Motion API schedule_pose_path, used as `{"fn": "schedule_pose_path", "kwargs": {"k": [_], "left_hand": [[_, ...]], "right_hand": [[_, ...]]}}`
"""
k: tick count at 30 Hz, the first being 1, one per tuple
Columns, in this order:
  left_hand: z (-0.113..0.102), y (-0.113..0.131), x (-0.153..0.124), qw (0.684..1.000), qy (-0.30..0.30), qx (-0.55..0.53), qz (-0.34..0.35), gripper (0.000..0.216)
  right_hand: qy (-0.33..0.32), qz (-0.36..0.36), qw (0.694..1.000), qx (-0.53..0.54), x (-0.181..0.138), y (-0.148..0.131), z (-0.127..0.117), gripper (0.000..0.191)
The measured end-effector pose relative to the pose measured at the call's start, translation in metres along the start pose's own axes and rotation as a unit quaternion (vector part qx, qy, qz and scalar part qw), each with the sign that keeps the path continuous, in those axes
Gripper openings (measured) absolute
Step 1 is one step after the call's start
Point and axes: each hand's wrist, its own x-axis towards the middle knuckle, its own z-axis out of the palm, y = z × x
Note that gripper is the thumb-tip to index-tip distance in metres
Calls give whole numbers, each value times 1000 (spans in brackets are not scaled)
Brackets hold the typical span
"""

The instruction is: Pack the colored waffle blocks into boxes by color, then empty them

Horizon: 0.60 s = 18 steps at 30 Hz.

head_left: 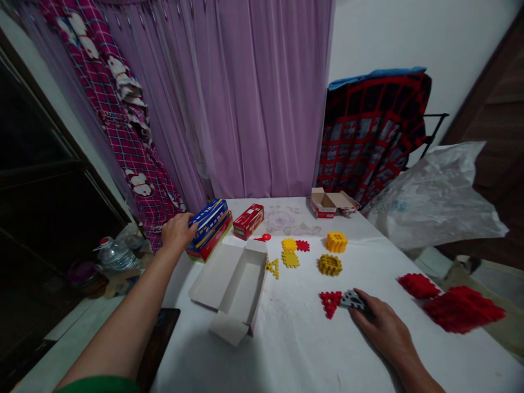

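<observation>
My left hand point(179, 232) is closed on the near left end of a long blue box point(210, 221), which rests on a red and green box point(213, 246). My right hand point(382, 325) grips a grey toothed plastic piece point(350, 299) low over the white table; its fingers partly cover it. Touching or right beside that piece is a red triangular toothed piece point(329, 302). Between my hands lies an open carton point(245, 281) with its flaps spread. Yellow pieces point(290, 258), a small red square piece point(303, 245) and a yellow triangle point(273, 267) lie beyond it.
A small red box point(249, 221) and an open red carton point(323, 206) stand at the back. Two stacked yellow blocks point(336, 242) point(329, 265) sit mid-table. Red stacks point(462, 308) line the right edge, near a clear plastic bag point(438, 196). Purple curtains point(266, 98) hang behind.
</observation>
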Motion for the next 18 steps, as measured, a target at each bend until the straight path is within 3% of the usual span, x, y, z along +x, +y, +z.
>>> {"fn": "schedule_pose_path", "kwargs": {"k": [3, 6, 13, 18], "left_hand": [[5, -2, 14, 997, -78, 20, -17, 50], [8, -6, 23, 993, -116, 24, -24, 53], [12, -12, 36, 986, -158, 41, -24, 57], [18, -10, 34, 989, -143, 38, -23, 54]], "right_hand": [[-1, -3, 1000, 0, 0, 1, 0, 49], [1, -9, 1000, 1, 1, 2, 0, 47], [4, -8, 1000, -6, 0, 10, 6, 52], [3, -10, 1000, 2, 0, 14, 8, 52]]}}
